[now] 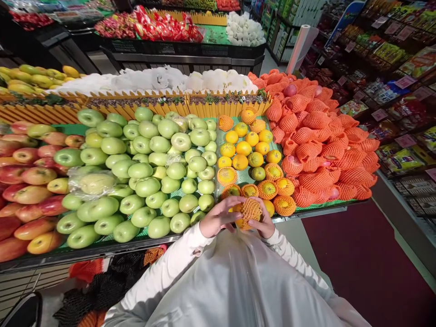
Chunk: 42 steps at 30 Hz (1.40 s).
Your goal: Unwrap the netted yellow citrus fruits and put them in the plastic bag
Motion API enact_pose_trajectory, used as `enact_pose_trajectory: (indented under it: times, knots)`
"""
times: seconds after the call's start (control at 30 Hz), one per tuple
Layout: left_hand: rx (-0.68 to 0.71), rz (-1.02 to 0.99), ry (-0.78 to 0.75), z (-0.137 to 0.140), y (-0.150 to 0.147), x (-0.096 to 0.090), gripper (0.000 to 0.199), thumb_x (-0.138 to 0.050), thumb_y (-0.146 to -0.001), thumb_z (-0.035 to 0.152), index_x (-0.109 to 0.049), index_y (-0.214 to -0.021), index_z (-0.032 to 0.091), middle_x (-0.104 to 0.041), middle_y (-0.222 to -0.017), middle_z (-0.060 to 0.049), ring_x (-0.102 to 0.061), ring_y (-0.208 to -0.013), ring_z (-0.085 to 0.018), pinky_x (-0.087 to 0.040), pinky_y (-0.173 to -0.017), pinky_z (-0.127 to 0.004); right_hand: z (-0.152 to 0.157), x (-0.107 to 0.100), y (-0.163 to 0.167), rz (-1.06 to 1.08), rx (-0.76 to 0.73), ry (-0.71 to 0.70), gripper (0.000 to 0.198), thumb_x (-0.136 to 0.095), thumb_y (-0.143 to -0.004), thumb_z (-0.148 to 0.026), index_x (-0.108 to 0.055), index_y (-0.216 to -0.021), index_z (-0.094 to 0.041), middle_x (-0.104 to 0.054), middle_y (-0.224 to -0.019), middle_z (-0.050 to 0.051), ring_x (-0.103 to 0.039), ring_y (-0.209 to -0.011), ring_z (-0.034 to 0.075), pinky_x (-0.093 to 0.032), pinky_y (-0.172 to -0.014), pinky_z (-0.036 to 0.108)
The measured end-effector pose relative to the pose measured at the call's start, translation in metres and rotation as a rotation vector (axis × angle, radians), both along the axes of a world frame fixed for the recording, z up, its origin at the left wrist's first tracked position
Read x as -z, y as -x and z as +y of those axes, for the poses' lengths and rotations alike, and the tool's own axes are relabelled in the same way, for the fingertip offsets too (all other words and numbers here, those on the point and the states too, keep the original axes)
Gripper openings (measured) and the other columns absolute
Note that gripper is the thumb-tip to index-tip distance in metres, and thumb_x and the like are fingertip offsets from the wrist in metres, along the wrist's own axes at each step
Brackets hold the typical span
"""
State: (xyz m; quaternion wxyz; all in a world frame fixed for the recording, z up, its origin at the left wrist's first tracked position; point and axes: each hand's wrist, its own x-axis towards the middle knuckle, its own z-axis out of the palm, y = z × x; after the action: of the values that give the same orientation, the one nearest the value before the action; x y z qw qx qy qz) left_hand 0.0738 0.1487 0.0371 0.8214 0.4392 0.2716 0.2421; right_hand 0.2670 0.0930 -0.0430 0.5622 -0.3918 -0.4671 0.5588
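At the front edge of the fruit stand, an orange (244, 221) is held between my two hands, partly covered by an orange foam net (252, 210). My left hand (220, 216) curls its fingers against the fruit's left side. On the other side, my right hand (265, 221) grips the fruit and net, with its thumb across the front. Just beyond my hands lie loose oranges (243, 148) and several in foam nets (267, 189). Green apples (143, 170) fill the section to their left.
Red apples (37, 179) lie far left. A heap of fruit in red foam nets (318, 136) rises on the right. A low yellow fence (136, 104) runs behind, with white-wrapped fruit (160, 79) past it. Packaged goods hang on shelves (395, 91) at right. A wire cart (20, 290) stands lower left.
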Motion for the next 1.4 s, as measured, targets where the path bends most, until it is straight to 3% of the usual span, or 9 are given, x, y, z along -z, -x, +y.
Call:
enact_pose_trajectory:
  times: [0.13, 0.3, 0.47, 0.67, 0.87, 1.03, 1.2, 1.3, 1.4]
  knots:
    - [-0.1, 0.09, -0.258, -0.011, -0.009, 0.004, 0.047, -0.067, -0.082, 0.041, -0.051, -0.112, 0.009, -0.046, -0.119, -0.012, -0.049, -0.065, -0.004, -0.049, -0.048, -0.016, 0.001, -0.008, 0.0, -0.012, -0.028, -0.033, 0.076, -0.077, -0.068, -0.026, -0.038, -0.132, -0.019, -0.046, -0.125, 0.013, -0.05, -0.113, 0.022, -0.041, -0.099, 0.041]
    - [-0.394, 0.18, -0.359, -0.016, -0.023, 0.02, 0.04, -0.06, -0.087, 0.043, -0.052, -0.099, 0.005, -0.05, -0.07, -0.003, -0.038, -0.046, -0.003, -0.033, -0.041, -0.015, -0.003, -0.017, -0.004, -0.046, 0.022, -0.087, 0.071, -0.075, -0.07, -0.026, -0.041, -0.133, -0.02, -0.047, -0.127, 0.012, -0.049, -0.118, 0.02, -0.038, -0.104, 0.038]
    - [-0.608, 0.234, -0.452, -0.019, -0.028, 0.03, 0.038, -0.058, -0.089, 0.042, -0.054, -0.1, 0.007, -0.056, -0.08, -0.007, -0.045, -0.053, -0.005, -0.037, -0.046, -0.016, -0.012, -0.012, -0.01, 0.069, 0.088, -0.063, 0.067, -0.075, -0.07, -0.026, -0.04, -0.128, -0.023, -0.047, -0.121, 0.008, -0.05, -0.112, 0.016, -0.041, -0.098, 0.031]
    - [-0.304, 0.115, -0.412, -0.027, -0.029, 0.037, 0.039, -0.065, -0.085, 0.033, -0.051, -0.113, 0.01, -0.05, -0.102, -0.011, -0.054, -0.078, -0.009, -0.048, -0.061, -0.018, -0.017, -0.013, -0.014, 0.345, 0.078, 0.097, 0.076, -0.075, -0.068, -0.034, -0.038, -0.133, -0.022, -0.051, -0.118, 0.011, -0.049, -0.115, 0.023, -0.041, -0.1, 0.04]
    - [-0.349, 0.038, -0.704, -0.033, -0.038, 0.043, 0.035, -0.067, -0.078, 0.009, -0.051, -0.108, 0.017, -0.049, -0.085, -0.003, -0.051, -0.07, -0.005, -0.045, -0.059, -0.013, -0.015, -0.023, -0.037, 0.161, -0.231, 0.164, 0.094, -0.08, -0.061, -0.044, -0.037, -0.141, -0.019, -0.052, -0.122, 0.014, -0.047, -0.121, 0.027, -0.028, -0.111, 0.048]
    - [-0.32, 0.203, -0.857, -0.033, -0.043, 0.05, 0.026, -0.064, -0.083, 0.018, -0.051, -0.104, 0.011, -0.053, -0.086, -0.006, -0.055, -0.074, -0.007, -0.048, -0.058, -0.013, -0.019, -0.023, -0.057, 0.142, -0.319, 0.241, 0.085, -0.07, -0.07, -0.059, -0.04, -0.139, -0.018, -0.048, -0.128, 0.015, -0.046, -0.124, 0.027, -0.034, -0.108, 0.045]
    - [-0.361, 0.305, -0.861, -0.037, -0.036, 0.043, 0.031, -0.052, -0.092, 0.019, -0.052, -0.123, 0.017, -0.051, -0.113, -0.009, -0.056, -0.098, -0.01, -0.051, -0.077, -0.019, 0.03, -0.036, -0.07, -0.256, -0.115, 0.041, 0.061, -0.07, -0.078, -0.034, -0.04, -0.13, -0.02, -0.044, -0.132, 0.01, -0.048, -0.119, 0.02, -0.038, -0.105, 0.038]
    - [-0.512, 0.387, -0.874, -0.045, -0.029, 0.039, 0.027, -0.05, -0.093, 0.018, -0.055, -0.12, 0.019, -0.053, -0.113, -0.007, -0.054, -0.098, -0.01, -0.048, -0.079, -0.019, 0.084, -0.044, -0.071, -0.559, 0.142, -0.185, 0.063, -0.071, -0.075, -0.038, -0.04, -0.124, -0.016, -0.046, -0.129, 0.012, -0.046, -0.121, 0.021, -0.035, -0.107, 0.036]
    - [-0.648, 0.439, -0.849, -0.058, -0.021, 0.041, 0.024, -0.05, -0.094, 0.017, -0.057, -0.117, 0.018, -0.054, -0.11, -0.007, -0.054, -0.096, -0.009, -0.046, -0.078, -0.018, 0.132, -0.035, -0.064, -0.974, 0.175, -0.293, 0.068, -0.07, -0.071, -0.043, -0.043, -0.127, -0.015, -0.048, -0.125, 0.011, -0.047, -0.118, 0.024, -0.037, -0.104, 0.037]
